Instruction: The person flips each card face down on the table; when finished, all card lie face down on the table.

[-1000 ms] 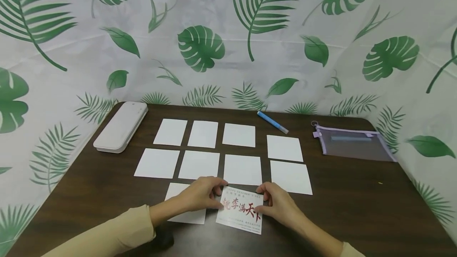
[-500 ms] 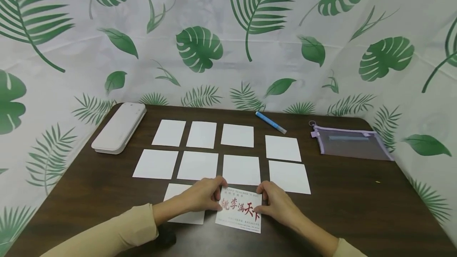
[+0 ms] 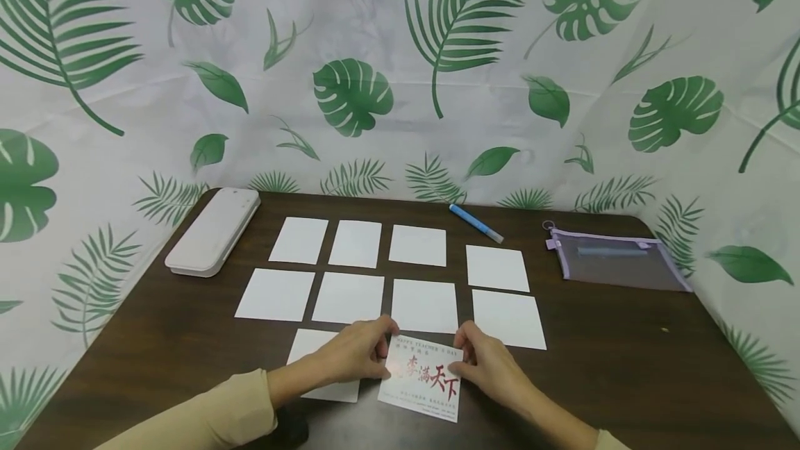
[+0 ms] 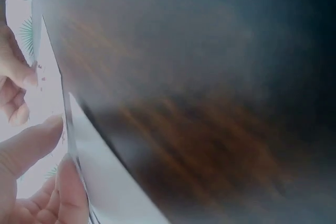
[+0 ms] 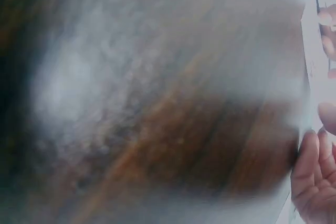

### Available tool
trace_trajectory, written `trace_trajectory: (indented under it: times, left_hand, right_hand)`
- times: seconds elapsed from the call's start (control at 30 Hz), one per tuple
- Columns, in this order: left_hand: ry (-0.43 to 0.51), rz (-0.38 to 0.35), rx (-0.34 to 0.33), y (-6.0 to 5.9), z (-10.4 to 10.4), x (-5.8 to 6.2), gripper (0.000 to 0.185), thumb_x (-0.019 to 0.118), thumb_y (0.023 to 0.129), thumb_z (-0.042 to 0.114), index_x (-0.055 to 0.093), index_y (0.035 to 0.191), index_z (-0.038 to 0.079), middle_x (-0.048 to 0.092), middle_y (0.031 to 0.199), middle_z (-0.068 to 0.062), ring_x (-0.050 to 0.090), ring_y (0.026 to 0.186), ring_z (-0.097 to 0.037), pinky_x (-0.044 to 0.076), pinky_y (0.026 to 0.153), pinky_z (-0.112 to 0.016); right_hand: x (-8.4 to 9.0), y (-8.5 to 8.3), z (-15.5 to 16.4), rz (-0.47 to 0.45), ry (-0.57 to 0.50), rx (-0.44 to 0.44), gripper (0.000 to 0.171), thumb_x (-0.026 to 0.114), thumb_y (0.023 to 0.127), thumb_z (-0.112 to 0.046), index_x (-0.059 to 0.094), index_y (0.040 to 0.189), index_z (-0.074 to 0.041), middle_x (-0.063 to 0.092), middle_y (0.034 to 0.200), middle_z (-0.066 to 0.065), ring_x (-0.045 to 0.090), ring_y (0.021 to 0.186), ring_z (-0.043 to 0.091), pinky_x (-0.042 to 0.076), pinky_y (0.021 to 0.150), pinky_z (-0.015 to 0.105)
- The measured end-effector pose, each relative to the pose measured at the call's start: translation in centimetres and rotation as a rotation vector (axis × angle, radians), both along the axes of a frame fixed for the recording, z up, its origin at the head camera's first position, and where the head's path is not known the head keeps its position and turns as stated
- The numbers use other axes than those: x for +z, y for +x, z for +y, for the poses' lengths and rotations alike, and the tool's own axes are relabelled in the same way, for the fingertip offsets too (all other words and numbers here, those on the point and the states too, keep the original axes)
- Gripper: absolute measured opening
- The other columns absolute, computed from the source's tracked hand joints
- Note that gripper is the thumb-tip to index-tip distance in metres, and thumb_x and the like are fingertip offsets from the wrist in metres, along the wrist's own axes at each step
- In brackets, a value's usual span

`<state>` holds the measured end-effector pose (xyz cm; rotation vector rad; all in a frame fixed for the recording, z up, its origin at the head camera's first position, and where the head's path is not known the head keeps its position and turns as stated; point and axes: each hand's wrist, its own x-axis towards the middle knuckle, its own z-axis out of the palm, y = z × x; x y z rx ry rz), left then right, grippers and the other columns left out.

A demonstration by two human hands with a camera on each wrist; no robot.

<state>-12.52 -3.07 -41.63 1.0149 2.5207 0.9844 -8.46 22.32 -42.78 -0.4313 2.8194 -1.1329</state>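
Observation:
Both hands hold one square card (image 3: 422, 384) by its two sides, near the front of the table. It is white, with large red Chinese characters and the small heading "HAPPY TEACHER'S DAY". My left hand (image 3: 359, 353) pinches the left edge between thumb and fingers. On the right edge, my right hand (image 3: 490, 364) does the same. In the left wrist view the left thumb (image 4: 37, 145) lies on the card's printed face. The right wrist view catches the right hand's fingers (image 5: 310, 174) behind the card. A blank white card (image 3: 340, 392) lies partly under the left forearm.
Several blank white cards (image 3: 424, 305) lie in rows on the dark wooden table (image 3: 612, 367). Behind them is a blue marker (image 3: 476, 223). A white case (image 3: 214, 231) sits at the back left, a purple mesh pouch (image 3: 621, 260) at the right. Leaf-patterned cloth (image 3: 375, 19) hangs behind.
The hands keep their hold on the printed card, which stays in about the same place. The whole head view has shifted slightly, with the table a little lower in the picture.

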Motion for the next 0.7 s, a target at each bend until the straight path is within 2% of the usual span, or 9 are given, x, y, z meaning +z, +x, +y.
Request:
trace_trajectory:
  times: [0.13,0.3,0.4,0.53,0.63,0.7]
  left_hand:
    - [0.051,-0.009,0.045,-0.2,-0.1,0.0,0.043,0.08,0.069,0.004,0.055,0.104,0.003,0.052,0.081,0.001,0.049,0.068,-0.008,0.044,0.061,-0.017]
    - [0.172,-0.141,0.127,-0.6,-0.3,0.3,0.027,0.072,0.076,-0.002,0.054,0.096,0.004,0.054,0.083,-0.001,0.053,0.074,-0.011,0.047,0.064,-0.019]
    - [0.27,-0.283,0.162,-0.8,-0.5,0.5,0.02,0.065,0.083,-0.003,0.054,0.098,0.001,0.056,0.086,-0.005,0.057,0.075,-0.012,0.051,0.064,-0.021]
    - [0.372,-0.454,0.196,-0.8,-0.7,1.0,0.019,0.06,0.087,-0.002,0.052,0.104,-0.005,0.055,0.09,-0.01,0.061,0.076,-0.014,0.055,0.063,-0.026]
    - [0.413,-0.505,0.221,-0.9,-0.8,1.3,0.021,0.059,0.088,0.0,0.05,0.106,-0.007,0.055,0.092,-0.012,0.062,0.075,-0.013,0.055,0.062,-0.026]
    - [0.434,-0.514,0.241,-1.0,-0.8,1.6,0.021,0.059,0.089,0.001,0.05,0.106,-0.008,0.056,0.094,-0.014,0.062,0.074,-0.012,0.055,0.062,-0.025]
  right_hand:
    - [0.4,-0.3,0.2,-0.078,-0.192,0.001,0.024,0.072,0.078,-0.001,0.051,0.09,-0.003,0.051,0.067,0.0,0.048,0.053,0.002,0.046,0.048,0.019]
    - [0.7,-0.8,-0.1,-0.182,-0.37,-0.015,0.022,0.068,0.081,0.001,0.05,0.093,0.005,0.051,0.069,0.005,0.052,0.05,0.005,0.051,0.049,0.023]
    - [0.8,-1.1,-0.4,-0.206,-0.417,-0.043,0.023,0.067,0.081,0.002,0.049,0.094,0.007,0.051,0.071,0.005,0.054,0.051,0.006,0.051,0.05,0.022]
    - [0.9,-1.2,-0.6,-0.243,-0.444,-0.097,0.024,0.067,0.082,0.0,0.049,0.097,0.008,0.052,0.072,0.006,0.054,0.053,0.007,0.052,0.051,0.022]
    - [1.0,-1.2,-0.9,-0.246,-0.466,-0.159,0.026,0.068,0.082,0.0,0.051,0.101,0.008,0.053,0.075,0.007,0.055,0.055,0.008,0.053,0.053,0.023]
    - [1.1,-1.3,-1.2,-0.174,-0.455,-0.211,0.028,0.069,0.081,0.001,0.053,0.102,0.007,0.054,0.078,0.007,0.054,0.059,0.007,0.052,0.056,0.022]
